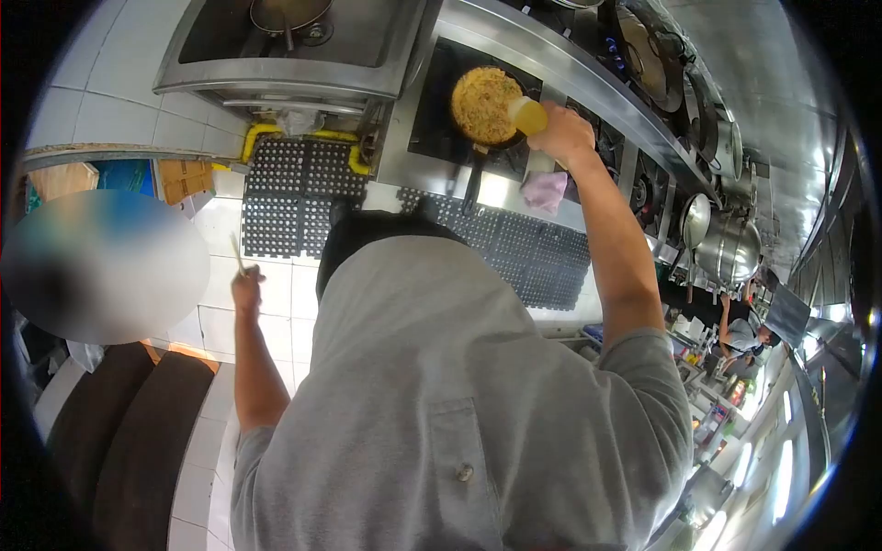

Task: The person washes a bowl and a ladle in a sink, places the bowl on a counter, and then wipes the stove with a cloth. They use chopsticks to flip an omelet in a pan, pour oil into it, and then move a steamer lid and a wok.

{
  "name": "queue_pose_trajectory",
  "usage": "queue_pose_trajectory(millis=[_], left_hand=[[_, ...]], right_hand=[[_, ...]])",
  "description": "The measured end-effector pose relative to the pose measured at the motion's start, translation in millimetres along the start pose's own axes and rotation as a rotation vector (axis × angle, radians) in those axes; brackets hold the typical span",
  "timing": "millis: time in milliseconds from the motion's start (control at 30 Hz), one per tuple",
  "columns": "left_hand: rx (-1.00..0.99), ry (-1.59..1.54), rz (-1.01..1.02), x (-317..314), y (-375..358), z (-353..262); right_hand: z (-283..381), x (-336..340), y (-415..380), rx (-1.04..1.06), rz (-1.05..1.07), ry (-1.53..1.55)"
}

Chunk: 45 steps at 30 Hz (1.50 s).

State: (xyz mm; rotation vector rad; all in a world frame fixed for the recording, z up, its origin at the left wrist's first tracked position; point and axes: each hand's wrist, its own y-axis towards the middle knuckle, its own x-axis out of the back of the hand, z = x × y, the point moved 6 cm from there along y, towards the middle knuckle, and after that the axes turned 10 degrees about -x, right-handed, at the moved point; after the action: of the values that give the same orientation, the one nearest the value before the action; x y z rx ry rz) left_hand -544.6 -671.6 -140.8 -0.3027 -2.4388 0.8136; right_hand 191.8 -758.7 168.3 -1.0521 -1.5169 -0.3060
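My right hand (562, 136) is closed round a bottle of yellow liquid (528, 116), tilted over the right edge of a frying pan. Golden-brown food (485, 99) fills the pan, which sits on the stove; its black handle (475, 182) points toward me. My left hand (246, 286) hangs out to the left, away from the stove, fingers closed on a thin, light-coloured stick (237, 253). Just below my right hand, a pink cloth (545, 191) lies on the stove's front edge.
Another pan (290, 13) stands at the upper left. Burners and pans (643, 55) line the right, with a metal pot (729, 248) farther along. A co-worker (744, 332) is at the far right. Black rubber mats (285, 193) cover part of the floor. A blurred round shape (106, 266) is at the left.
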Motion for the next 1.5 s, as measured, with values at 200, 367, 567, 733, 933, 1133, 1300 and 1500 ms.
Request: queue_pose_trajectory(millis=[200,367,567,733,933,1133,1300,1500], left_hand=[[0.250,0.091,0.145,-48.6,-75.6,59.4],[0.323,0.059,0.141,-58.6,-97.3,59.9],[0.225,-0.027,0.072,-55.6,-78.7,22.1],[0.122,-0.049,0.025,-56.6,-70.3,-3.9],[0.166,-0.059,0.051,-62.4,-80.9,10.6],[0.291,-0.063,0.066,-64.2,-98.2,49.0],[0.330,-0.047,0.061,-68.1,-103.3,54.4],[0.268,-0.020,0.111,-77.1,-94.1,41.1]], right_hand=[[4.7,8.2,1.4,-0.006,0.008,-0.080],[7.0,-6.1,-8.0,0.105,0.024,-0.124],[38.1,5.8,-29.9,0.191,0.086,-0.174],[58.9,16.4,-17.9,0.232,0.030,-0.187],[64.2,34.2,15.9,0.181,-0.051,-0.150],[39.7,42.2,41.1,0.087,-0.068,-0.194],[16.6,42.0,44.3,0.014,-0.013,-0.239],[3.5,35.0,45.3,-0.002,0.007,-0.212]])
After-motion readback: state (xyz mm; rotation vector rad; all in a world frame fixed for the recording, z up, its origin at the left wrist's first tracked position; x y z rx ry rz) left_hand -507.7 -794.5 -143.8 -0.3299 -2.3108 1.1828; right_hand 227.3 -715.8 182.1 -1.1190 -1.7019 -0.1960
